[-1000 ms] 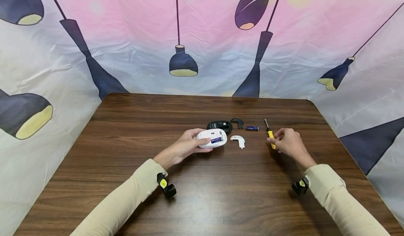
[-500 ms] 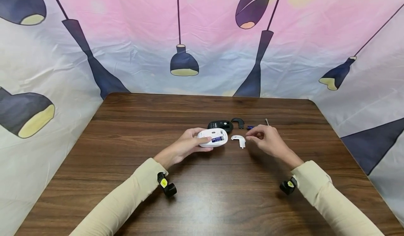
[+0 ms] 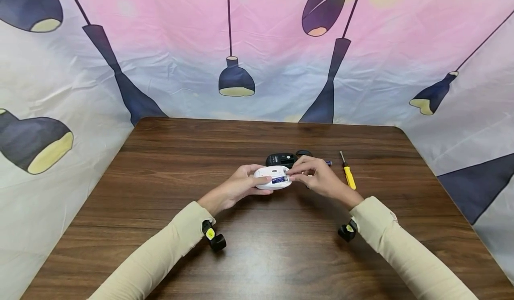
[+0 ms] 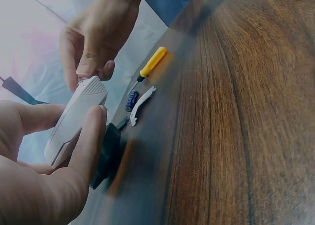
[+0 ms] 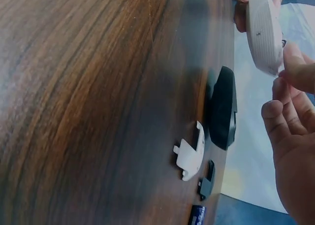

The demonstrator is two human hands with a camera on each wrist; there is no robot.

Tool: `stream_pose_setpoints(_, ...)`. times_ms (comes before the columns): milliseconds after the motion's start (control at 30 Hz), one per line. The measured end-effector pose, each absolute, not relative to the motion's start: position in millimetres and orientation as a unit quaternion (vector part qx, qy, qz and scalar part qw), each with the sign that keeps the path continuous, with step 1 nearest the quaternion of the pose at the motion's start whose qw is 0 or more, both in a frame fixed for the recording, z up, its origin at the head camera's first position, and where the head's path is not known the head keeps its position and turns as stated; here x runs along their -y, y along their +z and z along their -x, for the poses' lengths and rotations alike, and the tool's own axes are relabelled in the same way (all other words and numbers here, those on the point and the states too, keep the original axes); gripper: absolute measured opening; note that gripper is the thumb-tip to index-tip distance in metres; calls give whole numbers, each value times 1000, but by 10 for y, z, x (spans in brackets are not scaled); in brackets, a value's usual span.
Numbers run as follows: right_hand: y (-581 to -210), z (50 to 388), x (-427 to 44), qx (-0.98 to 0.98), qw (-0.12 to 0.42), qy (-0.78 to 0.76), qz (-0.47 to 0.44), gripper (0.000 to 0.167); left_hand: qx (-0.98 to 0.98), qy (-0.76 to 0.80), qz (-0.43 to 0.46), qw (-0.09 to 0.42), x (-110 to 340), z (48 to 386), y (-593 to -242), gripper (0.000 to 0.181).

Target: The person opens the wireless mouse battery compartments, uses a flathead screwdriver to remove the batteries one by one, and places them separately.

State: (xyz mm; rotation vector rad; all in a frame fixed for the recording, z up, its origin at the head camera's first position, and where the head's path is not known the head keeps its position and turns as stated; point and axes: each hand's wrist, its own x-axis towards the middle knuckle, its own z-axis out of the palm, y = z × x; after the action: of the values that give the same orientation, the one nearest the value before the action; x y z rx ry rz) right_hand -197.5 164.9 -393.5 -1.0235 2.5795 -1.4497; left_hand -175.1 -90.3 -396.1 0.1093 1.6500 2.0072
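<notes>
My left hand [image 3: 237,185] grips a white computer mouse [image 3: 263,173], underside up, above the table. In its uncovered compartment lies a blue battery [image 3: 279,180]. The thumb and forefinger of my right hand [image 3: 321,178] are at the mouse's right end, bent close together. Whether they pinch anything there is hidden. The left wrist view shows the white mouse [image 4: 78,116] between my left thumb and fingers, with my right hand [image 4: 101,35] touching its far end. Below the mouse, a white battery cover [image 5: 191,156] lies on the table.
Behind the white mouse lies a black mouse [image 3: 279,159], underside up. Its black cover [image 3: 304,152] and a second blue battery [image 4: 131,101] lie nearby. A yellow-handled screwdriver [image 3: 349,178] rests at the right on the wooden table [image 3: 180,157].
My right hand has let go of the screwdriver and moved left to the white mouse's end. The screwdriver stays on the table. My left hand still holds the mouse, almost unmoved.
</notes>
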Motion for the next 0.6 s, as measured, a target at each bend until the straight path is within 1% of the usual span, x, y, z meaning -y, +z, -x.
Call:
stream_pose_setpoints(267,-3950,1995,-1598,-813,14,-470,344,13,-615,739,-53,268,890,1766,-3995,43)
stream_pose_setpoints(600,-3938,2046,-1574,-805,40,-482,344,11,-621,730,-75,275,894,1780,-4036,42)
